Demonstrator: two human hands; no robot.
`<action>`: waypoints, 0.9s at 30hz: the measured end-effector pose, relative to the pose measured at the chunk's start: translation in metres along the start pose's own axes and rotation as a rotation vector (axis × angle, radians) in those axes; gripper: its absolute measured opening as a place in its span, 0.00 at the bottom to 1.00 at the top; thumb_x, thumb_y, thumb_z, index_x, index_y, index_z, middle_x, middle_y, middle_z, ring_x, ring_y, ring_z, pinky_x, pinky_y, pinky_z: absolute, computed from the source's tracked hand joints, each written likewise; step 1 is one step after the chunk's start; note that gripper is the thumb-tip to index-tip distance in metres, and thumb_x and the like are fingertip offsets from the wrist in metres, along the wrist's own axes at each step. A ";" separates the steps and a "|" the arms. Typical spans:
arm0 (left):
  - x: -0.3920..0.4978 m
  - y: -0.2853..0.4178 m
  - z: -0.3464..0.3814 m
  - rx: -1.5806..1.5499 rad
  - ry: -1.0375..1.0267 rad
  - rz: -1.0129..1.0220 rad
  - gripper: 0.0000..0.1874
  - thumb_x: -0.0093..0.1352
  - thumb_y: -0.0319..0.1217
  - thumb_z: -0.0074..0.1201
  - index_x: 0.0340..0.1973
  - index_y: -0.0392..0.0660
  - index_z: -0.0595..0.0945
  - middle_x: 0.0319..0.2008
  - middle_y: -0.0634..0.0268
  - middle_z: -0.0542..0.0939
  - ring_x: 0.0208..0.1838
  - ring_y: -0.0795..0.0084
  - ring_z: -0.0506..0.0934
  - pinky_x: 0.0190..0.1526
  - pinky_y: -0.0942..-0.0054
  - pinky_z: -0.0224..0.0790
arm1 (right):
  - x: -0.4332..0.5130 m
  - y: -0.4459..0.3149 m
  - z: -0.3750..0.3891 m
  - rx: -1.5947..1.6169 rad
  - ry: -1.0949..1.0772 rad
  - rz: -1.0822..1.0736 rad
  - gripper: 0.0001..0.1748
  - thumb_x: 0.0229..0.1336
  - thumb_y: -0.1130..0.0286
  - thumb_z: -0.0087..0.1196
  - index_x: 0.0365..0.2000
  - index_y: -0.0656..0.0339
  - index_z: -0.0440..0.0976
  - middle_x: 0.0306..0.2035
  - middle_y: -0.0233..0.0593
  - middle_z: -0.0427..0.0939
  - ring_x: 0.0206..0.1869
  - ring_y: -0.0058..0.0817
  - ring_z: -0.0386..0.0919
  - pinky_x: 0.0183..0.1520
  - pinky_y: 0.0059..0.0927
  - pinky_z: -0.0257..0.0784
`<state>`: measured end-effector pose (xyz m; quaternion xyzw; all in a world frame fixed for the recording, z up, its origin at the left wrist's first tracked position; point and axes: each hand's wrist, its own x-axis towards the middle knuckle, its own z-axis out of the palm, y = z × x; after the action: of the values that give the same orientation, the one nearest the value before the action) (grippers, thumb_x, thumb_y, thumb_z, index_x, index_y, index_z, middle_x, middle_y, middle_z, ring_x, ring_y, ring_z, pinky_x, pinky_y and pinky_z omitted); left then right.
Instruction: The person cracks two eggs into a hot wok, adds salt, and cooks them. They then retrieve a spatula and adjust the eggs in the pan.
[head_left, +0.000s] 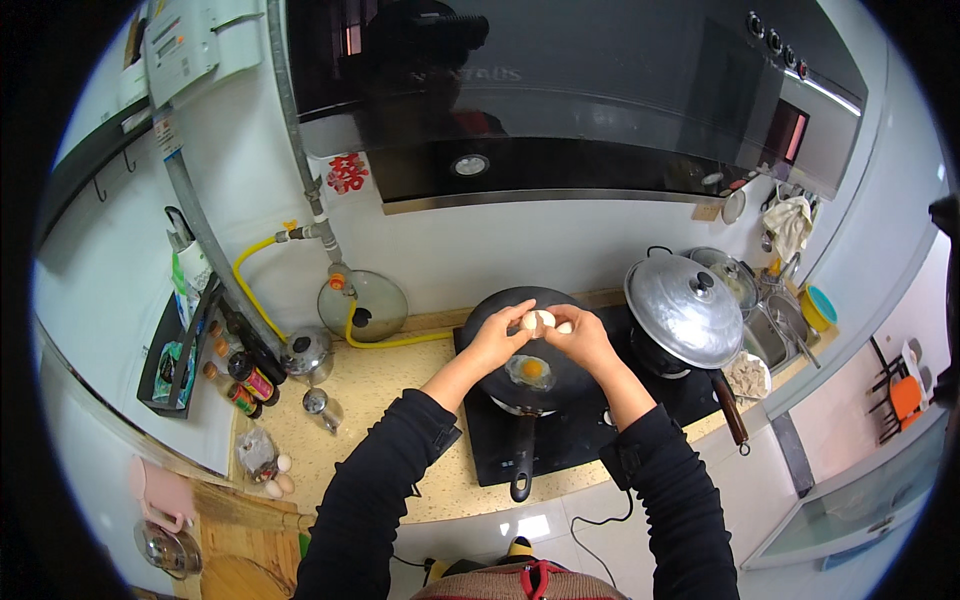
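Observation:
Above the black frying pan (574, 382), my left hand (493, 339) and my right hand (583, 341) meet with their fingers on one pale egg (538, 322). A brownish patch shows on its near side; whether the shell is cracked there I cannot tell. Another small white piece (564, 328), perhaps eggshell, shows by my right fingers. Below the hands, a broken-out egg with a whole orange yolk (532, 367) and mostly clear white lies in the pan. The pan sits on the left side of a black cooktop (495, 457), its handle (523, 454) pointing towards me.
Right of the pan stands a wok with a domed metal lid (679, 311), its wooden handle (729, 409) jutting forward. Several eggs (281, 480) rest at the counter's left, near sauce bottles (251, 375). A glass lid (386, 304) leans behind a yellow gas hose (397, 343). The range hood (600, 90) overhangs.

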<state>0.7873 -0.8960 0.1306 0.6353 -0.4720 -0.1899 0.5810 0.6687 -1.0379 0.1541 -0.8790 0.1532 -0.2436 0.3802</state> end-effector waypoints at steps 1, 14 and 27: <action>-0.005 0.004 -0.004 -0.120 -0.016 -0.061 0.29 0.66 0.30 0.55 0.62 0.38 0.67 0.54 0.57 0.74 0.54 0.71 0.74 0.59 0.73 0.62 | -0.002 -0.006 0.002 0.106 -0.050 0.129 0.23 0.48 0.57 0.62 0.42 0.61 0.78 0.33 0.40 0.81 0.33 0.26 0.80 0.34 0.26 0.74; -0.155 -0.023 -0.114 -1.176 0.034 -0.347 0.24 0.70 0.26 0.48 0.61 0.41 0.64 0.58 0.55 0.68 0.62 0.60 0.68 0.65 0.63 0.59 | -0.072 -0.107 0.122 0.739 -0.164 0.462 0.27 0.61 0.51 0.51 0.52 0.60 0.71 0.42 0.34 0.76 0.39 0.19 0.74 0.33 0.19 0.72; -0.335 -0.105 -0.192 -1.467 0.631 -0.691 0.10 0.72 0.36 0.48 0.37 0.42 0.73 0.45 0.52 0.74 0.49 0.62 0.74 0.49 0.67 0.72 | -0.217 0.013 0.360 0.526 -0.405 0.696 0.23 0.59 0.68 0.57 0.52 0.67 0.64 0.46 0.43 0.72 0.44 0.30 0.74 0.46 0.31 0.74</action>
<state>0.8167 -0.5262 -0.0200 0.2314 0.1719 -0.4269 0.8571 0.6827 -0.7340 -0.1364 -0.6795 0.2942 0.0437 0.6707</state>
